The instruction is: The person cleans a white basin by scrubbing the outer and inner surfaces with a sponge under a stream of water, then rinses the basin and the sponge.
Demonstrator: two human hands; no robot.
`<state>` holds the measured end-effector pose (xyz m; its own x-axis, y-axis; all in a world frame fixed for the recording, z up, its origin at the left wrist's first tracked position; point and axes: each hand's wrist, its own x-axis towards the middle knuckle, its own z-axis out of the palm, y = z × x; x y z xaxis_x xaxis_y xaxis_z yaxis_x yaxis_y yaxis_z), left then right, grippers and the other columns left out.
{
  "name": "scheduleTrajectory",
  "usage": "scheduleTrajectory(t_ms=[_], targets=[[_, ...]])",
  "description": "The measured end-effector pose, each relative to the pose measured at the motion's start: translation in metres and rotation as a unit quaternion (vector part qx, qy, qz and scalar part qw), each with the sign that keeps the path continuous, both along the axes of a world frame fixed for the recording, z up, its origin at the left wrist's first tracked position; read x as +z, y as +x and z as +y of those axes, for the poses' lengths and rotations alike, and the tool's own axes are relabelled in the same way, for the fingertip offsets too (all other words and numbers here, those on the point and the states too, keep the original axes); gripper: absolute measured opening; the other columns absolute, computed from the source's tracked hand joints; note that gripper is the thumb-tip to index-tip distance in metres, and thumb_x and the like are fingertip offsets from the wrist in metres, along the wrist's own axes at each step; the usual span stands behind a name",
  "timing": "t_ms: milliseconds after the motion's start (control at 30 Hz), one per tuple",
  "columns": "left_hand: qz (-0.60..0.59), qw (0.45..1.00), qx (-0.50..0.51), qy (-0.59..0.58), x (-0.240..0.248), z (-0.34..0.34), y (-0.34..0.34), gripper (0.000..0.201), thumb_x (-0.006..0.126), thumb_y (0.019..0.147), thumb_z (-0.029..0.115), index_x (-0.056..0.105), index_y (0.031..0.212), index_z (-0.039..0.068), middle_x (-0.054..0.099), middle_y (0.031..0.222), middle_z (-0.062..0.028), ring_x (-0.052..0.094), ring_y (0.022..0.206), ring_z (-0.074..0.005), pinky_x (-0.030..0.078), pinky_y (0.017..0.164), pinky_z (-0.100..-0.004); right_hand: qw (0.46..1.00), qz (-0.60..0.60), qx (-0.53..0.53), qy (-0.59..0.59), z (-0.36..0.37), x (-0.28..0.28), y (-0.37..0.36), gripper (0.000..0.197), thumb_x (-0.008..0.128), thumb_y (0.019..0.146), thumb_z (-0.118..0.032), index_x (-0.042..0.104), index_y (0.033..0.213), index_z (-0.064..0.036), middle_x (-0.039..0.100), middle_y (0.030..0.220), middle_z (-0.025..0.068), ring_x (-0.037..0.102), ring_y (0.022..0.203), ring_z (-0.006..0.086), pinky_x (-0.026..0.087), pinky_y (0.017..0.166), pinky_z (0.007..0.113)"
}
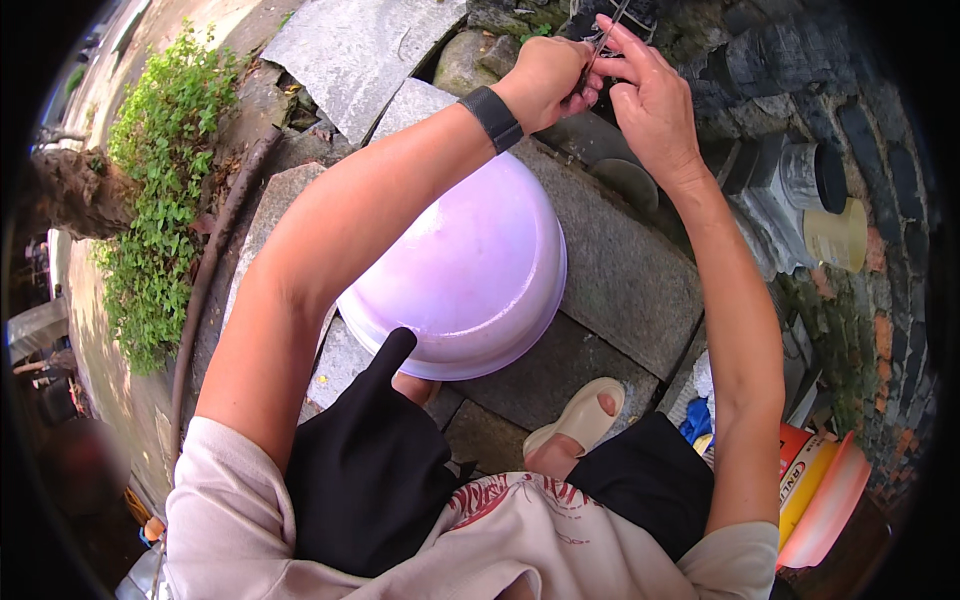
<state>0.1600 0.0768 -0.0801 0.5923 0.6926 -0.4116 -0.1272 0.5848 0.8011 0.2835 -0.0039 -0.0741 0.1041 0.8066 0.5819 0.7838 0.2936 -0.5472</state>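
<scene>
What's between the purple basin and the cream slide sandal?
In the head view, only dark stone paving shows between the purple basin and the cream slide sandal.

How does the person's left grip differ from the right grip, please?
The left grip is curled like a fist and seems closed on a thin dark thing, while the right grip has two fingers stretched out; whether it pinches anything is unclear. The left grip has a black band at its wrist; the right grip's wrist is bare. Both are without gloves.
</scene>
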Motion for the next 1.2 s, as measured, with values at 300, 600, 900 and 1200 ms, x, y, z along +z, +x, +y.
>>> scheduleTrajectory(t_ms=[300,600,900,1200], targets=[[0.034,0.989,0.012,0.145,0.002,-0.015,0.011,0.036,0.051,0.097,0.036,0.046,0.069,0.013,0.037,0.054,0.0041,0.031,0.044,-0.0088,0.021,0.041,-0.0273,0.968,0.208,0.003,-0.139,-0.005,-0.015,0.012,0.031,0.049,0.086,-0.004,0.063,0.113,0.0012,0.073,0.092,0.0076,0.064,0.081,0.0096,0.049,0.075,0.025],[-0.102,0.990,-0.054,0.078,-0.002,-0.008,-0.002,0.029,0.060,0.094,0.035,0.063,0.094,0.006,0.061,0.081,-0.0040,0.059,0.076,-0.0151,0.050,0.067,-0.0310,0.937,0.325,0.016,-0.127,0.000,-0.039,0.011,0.030,0.059,0.088,-0.016,0.067,0.114,-0.0011,0.069,0.105,0.0120,0.065,0.089,0.0188,0.050,0.081,0.030],[-0.145,0.988,-0.038,0.031,-0.015,-0.002,-0.012,0.024,0.058,0.095,0.021,0.064,0.109,0.002,0.066,0.104,-0.0093,0.063,0.097,-0.0208,0.053,0.087,-0.0354,0.990,0.109,-0.076,-0.049,-0.006,-0.018,-0.027,0.029,0.067,0.082,-0.014,0.066,0.108,-0.0034,0.066,0.111,0.0070,0.061,0.094,0.0228,0.047,0.091,0.034],[0.013,0.995,0.018,0.095,0.012,-0.002,-0.001,0.029,0.056,0.095,0.030,0.051,0.073,0.012,0.034,0.053,0.0059,0.028,0.045,-0.0063,0.018,0.043,-0.0248,0.976,0.218,-0.014,-0.006,-0.008,-0.024,-0.015,0.035,0.055,0.085,-0.001,0.060,0.120,-0.0028,0.067,0.111,0.0104,0.063,0.101,0.0190,0.048,0.090,0.031]])
